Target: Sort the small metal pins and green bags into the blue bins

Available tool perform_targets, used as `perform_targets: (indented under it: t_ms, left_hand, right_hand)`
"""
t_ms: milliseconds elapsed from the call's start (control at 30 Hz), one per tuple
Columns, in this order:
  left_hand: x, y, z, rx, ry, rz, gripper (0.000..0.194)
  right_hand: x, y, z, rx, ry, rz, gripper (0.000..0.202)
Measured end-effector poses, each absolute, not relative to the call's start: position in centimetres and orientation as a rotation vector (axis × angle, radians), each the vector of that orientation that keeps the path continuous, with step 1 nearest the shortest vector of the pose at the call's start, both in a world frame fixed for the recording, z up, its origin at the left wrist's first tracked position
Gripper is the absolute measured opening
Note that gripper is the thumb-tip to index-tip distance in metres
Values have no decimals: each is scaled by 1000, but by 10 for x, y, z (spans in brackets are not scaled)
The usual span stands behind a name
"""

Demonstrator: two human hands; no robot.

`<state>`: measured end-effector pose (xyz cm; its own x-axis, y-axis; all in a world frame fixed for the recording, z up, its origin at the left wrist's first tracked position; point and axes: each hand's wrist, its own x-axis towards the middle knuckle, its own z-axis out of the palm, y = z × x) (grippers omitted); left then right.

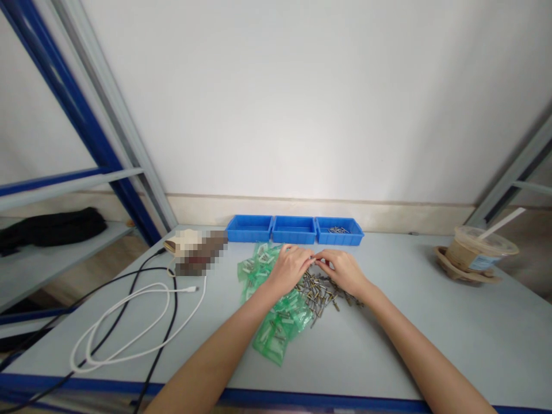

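Nearest you, the blue front edge [276, 397] of the grey table [388, 356] runs along the bottom, and your forearms cross it, cut off by the frame. On your left lie a looped white cable [125, 361] and black cables [175, 310], some running out of view. Ahead of you, green plastic bags [271, 336] show small pale pieces through their crinkled film; your left forearm and hand hide part of them, so you can't count them. Just right of the bags, touching them, small metal pieces [319, 296] lie in a loose heap, partly under your right hand [340, 269]. Above the heap, your left hand [291, 267] meets it, fingers bent and tips brought close together. Anything between those tips is too small to make out, so you can't tell whether either hand grips a piece. Well to your right, a lidded cup [478, 250] with a straw [502, 223] sits in a brown holder [463, 273]. Left of the bags, an object [200, 253] is blurred into blocks. Farther off, three blue bins [294, 231] stand side by side before the wall [293, 115]; the rightmost holds thin metal pins [339, 230].
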<state>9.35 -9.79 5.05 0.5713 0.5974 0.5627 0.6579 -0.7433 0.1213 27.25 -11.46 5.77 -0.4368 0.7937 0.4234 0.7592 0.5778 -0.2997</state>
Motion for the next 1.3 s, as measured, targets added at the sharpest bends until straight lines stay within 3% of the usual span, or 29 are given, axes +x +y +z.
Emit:
perform_targets:
  t_ms: [233,500,733,967,1300]
  left_hand:
    - [94,-100,52,-2718,-1118,-887,30]
    - [93,-97,49,-2778,-1106,-892,23]
    - [93,-96,50,-2803,-1183,-864,38]
    - [94,-97,51,-2846,-1229,-928,27]
    - [96,-96,51,-2821,-1269,-936,45]
  right_hand:
    - [272,-114,54,-1233,-2295,23,23]
    - [275,-114,56,-1240,-2367,-15,29]
    - [273,-114,52,-1201,-2318,-27,25]
    - [272,-115,56,-1231,-2337,15,24]
    - [273,-117,58,-1236,-2335,-24,24]
